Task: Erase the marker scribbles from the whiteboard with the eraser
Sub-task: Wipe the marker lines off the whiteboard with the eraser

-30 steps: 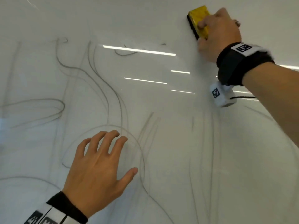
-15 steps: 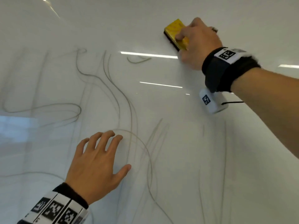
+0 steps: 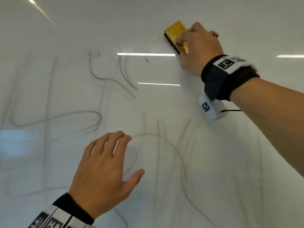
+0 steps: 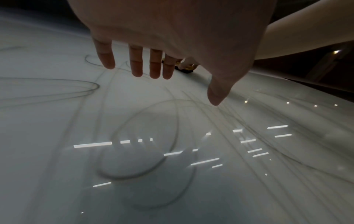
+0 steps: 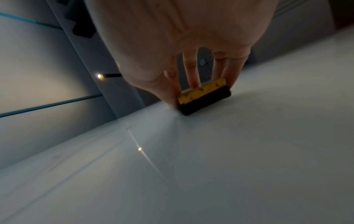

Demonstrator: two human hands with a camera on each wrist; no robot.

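The right hand (image 3: 199,48) has its grip closed around a yellow eraser (image 3: 176,34) with a dark felt underside, thumb on one long edge and fingers (image 5: 191,72) on the other, and the felt sits flat against the whiteboard (image 3: 230,162). The eraser lies at the far right of the board, tilted so its far end points left. The surface just around it looks wiped, with only a faint haze.

The left hand (image 3: 102,171) is spread open over the near left part of the board, fingers straight and slightly apart, thumb out to the right, holding nothing. From the left wrist view the fingertips (image 4: 137,72) seem to hang just above the surface; I cannot tell whether the palm touches it.

Grey marker scribbles (image 3: 98,78) cover the middle and left of the board: long loops at the left, curved strokes in the middle, a big oval beside the left hand, and thin upright lines on the near right. Each wrist carries a black band (image 3: 227,78) with printed square markers.
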